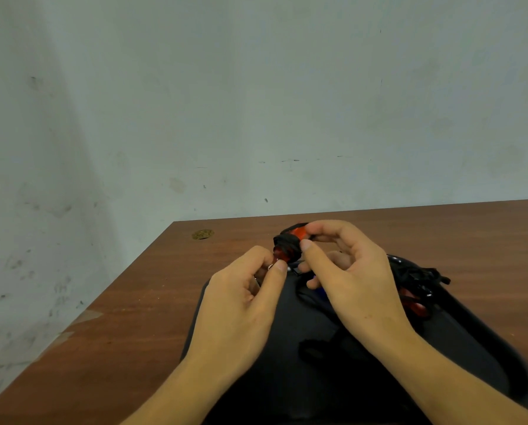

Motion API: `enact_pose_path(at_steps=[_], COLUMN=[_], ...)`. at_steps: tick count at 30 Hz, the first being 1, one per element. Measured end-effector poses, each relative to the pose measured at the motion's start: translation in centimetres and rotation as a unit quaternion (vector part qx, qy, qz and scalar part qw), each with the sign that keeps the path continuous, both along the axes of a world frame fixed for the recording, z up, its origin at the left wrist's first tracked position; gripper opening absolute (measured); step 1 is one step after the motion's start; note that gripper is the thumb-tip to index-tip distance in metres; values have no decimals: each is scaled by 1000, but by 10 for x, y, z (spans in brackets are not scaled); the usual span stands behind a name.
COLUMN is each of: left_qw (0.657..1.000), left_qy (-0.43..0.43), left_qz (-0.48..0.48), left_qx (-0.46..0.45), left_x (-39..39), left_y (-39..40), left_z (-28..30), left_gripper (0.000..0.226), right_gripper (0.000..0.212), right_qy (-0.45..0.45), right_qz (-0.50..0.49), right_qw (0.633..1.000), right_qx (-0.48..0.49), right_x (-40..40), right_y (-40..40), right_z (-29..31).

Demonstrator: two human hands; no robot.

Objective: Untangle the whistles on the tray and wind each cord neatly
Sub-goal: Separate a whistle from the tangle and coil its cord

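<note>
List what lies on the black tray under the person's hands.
On the black tray, at its right, lies a red whistle under a tangle of black cord. The right hand and left hand hide the tray's middle.

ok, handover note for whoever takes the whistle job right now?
Left hand: pinches the lower end of the red whistle by its metal ring.
Right hand: holds the same whistle's upper end, black cord wrapped round the body.
Both are above the black tray on the wooden table.
Done: this cord looks nearly wound.
Left: the tangled pile at the tray's right side, with another red whistle in it.
</note>
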State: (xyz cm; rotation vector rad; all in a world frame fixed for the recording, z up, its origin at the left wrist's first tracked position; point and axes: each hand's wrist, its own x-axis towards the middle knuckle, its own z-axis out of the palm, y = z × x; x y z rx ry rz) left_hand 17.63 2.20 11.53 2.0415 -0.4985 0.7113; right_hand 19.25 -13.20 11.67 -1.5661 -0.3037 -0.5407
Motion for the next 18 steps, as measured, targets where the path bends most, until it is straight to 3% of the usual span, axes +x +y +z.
enact_pose_path(at_steps=[8, 18], left_qw=[999, 993], left_qy=[-14, 60], left_qz=[-26, -85], left_qx=[38, -54], left_x=[-2, -4], left_y=[1, -4], left_z=[1, -1], left_gripper=[28, 30], right_gripper=[9, 10], right_qy=[80, 103], right_qz=[45, 93], right_qw=[989, 976], right_qx=[115, 169], right_x=[4, 3], right_y=[-2, -1], right_z=[4, 7])
